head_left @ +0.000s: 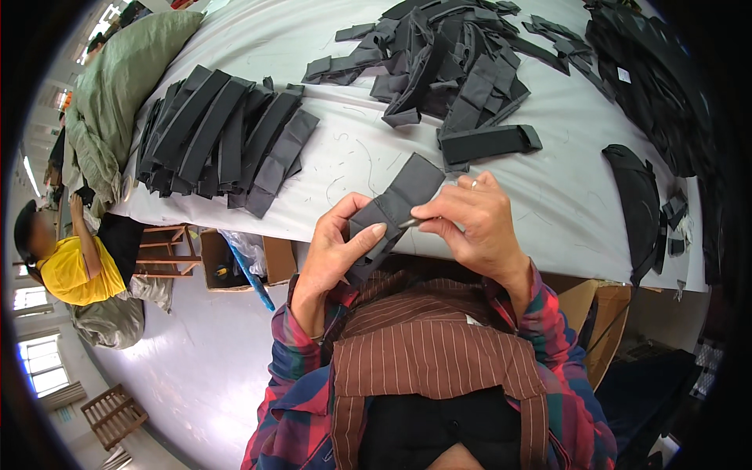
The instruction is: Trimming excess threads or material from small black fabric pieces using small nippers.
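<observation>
My left hand (337,241) is closed on a dark grey fabric strip (413,182), its thumb lying across the front. The strip is creased crosswise and slants up to the right, its lower end hanging near my apron. Pinched in my right hand (479,223) is a small metal tool (409,223), its tip at the strip's right edge. Most of the tool is hidden by the fingers, so its exact kind cannot be told. Just beyond my hands lies a folded dark strip (489,142).
A row of stacked dark strips (207,133) lies left on the white-covered table (337,157); a loose heap (446,55) lies farther back. Black fabric items (634,204) line the right. Below the table edge stands a cardboard box (280,260). A person in yellow (74,270) is at far left.
</observation>
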A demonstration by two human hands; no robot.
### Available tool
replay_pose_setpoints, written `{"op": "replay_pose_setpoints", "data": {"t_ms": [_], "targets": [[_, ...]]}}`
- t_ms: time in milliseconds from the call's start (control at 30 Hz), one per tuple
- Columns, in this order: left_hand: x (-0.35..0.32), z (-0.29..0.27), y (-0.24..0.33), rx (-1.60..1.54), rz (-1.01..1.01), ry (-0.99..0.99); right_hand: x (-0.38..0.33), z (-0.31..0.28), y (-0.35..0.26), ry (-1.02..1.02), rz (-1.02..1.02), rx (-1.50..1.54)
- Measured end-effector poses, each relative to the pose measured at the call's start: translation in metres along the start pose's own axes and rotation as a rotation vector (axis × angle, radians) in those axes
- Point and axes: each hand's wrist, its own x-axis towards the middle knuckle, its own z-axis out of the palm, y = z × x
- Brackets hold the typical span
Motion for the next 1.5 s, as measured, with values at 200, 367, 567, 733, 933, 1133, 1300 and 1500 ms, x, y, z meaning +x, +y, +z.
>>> {"op": "replay_pose_setpoints", "data": {"t_ms": [200, 367, 567, 733, 933, 1133, 1300, 1500], "targets": [[0.0, 0.012, 0.004, 0.433, 0.172, 0.117, 0.005, 0.002, -0.004, 0.035, 0.119, 0.055], [0.002, 0.013, 0.006, 0.409, 0.17, 0.089, 0.006, 0.004, -0.004, 0.045, 0.119, 0.065], [0.002, 0.004, 0.006, 0.169, 0.072, 0.038, 0.005, -0.001, 0.0, 0.003, 0.113, 0.107], [0.006, -0.005, -0.001, 0.119, 0.093, 0.032, 0.002, 0.0, 0.002, -0.021, 0.09, 0.094], [0.007, -0.004, -0.001, 0.059, 0.054, -0.007, 0.004, 0.003, 0.0, -0.018, 0.05, 0.067], [0.006, -0.001, 0.0, 0.084, 0.043, 0.019, 0.001, 0.0, 0.001, -0.004, -0.038, -0.053], [0.006, 0.006, 0.001, 0.484, 0.223, 0.105, 0.005, 0.003, -0.004, 0.108, 0.099, 0.044], [0.006, 0.015, 0.006, 0.985, 0.471, 0.238, 0.006, 0.008, -0.005, 0.081, 0.107, 0.012]]}}
